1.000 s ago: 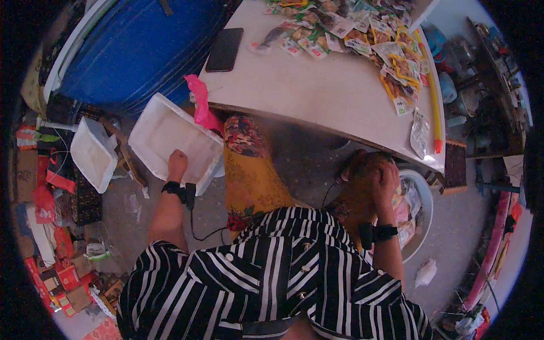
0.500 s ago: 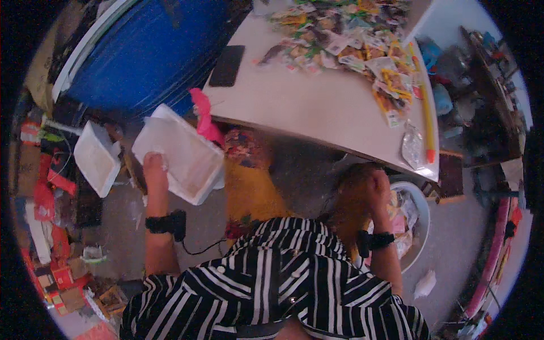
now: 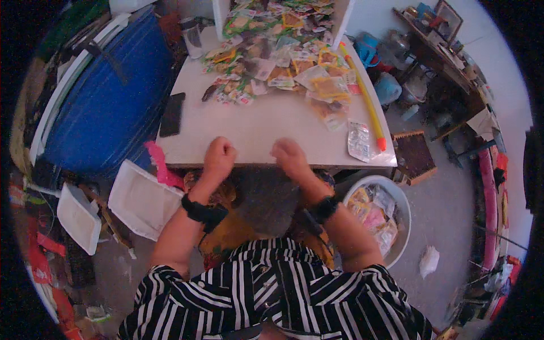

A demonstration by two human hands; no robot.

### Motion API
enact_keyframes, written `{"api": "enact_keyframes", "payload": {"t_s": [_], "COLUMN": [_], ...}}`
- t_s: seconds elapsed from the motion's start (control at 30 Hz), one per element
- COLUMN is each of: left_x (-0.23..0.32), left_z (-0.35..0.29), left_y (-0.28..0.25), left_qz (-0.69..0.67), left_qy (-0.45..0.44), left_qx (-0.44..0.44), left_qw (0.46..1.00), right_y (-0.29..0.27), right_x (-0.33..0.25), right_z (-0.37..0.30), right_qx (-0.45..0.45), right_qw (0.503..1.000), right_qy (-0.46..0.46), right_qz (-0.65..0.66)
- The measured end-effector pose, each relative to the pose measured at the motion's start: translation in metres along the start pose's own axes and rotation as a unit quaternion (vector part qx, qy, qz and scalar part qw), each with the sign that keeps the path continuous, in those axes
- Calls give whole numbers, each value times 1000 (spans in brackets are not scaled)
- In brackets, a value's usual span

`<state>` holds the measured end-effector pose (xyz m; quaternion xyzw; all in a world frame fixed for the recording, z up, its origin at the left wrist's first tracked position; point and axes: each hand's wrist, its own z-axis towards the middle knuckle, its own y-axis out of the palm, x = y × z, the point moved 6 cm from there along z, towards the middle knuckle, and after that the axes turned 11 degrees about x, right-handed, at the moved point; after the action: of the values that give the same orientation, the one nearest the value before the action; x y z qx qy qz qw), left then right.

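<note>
My left hand [image 3: 220, 159] is curled into a fist above the near edge of the white table [image 3: 243, 127], and nothing sticks out of it. Across a short gap, my right hand [image 3: 291, 158] is held at the same edge. It is slightly blurred, with its fingers curled in and nothing seen in them. On the far part of the table lies a heap of small sealed snack packets [image 3: 280, 71], spilling toward me. A silver packet [image 3: 358, 140] lies apart near the right corner. A black phone [image 3: 172, 115] rests near the left edge.
A white bucket [image 3: 406, 218] of packets stands on the floor at my right. Two white foam boxes, the larger box [image 3: 139, 198] and the smaller box [image 3: 79, 218], sit at lower left. A yellow tube [image 3: 368, 102] lies along the table's right edge. A blue barrel [image 3: 110, 102] is at left.
My left hand has let go of the larger foam box and moved right to the table edge. My right hand has moved left and forward from beside the bucket. The view has shifted.
</note>
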<state>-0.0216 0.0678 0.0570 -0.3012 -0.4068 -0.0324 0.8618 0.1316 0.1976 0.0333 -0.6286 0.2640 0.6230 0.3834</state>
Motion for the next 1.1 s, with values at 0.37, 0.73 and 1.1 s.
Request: {"api": "enact_keyframes", "payload": {"t_s": [0.37,0.73,1.1], "left_x": [1,2,10], "left_z": [-5,10,-9], "left_y": [70,57,82], "left_qz": [-14,20,135], "left_qy": [-80,-55,135], "left_qx": [-148,3,-7], "left_qw": [986,998,982], "right_y": [41,35,-68], "right_x": [34,30,12], "right_z": [35,46,122], "right_qx": [-4,-51,139], "right_qw": [993,993,881], "right_qy": [92,105,-137], "right_qz": [67,7,-430]}}
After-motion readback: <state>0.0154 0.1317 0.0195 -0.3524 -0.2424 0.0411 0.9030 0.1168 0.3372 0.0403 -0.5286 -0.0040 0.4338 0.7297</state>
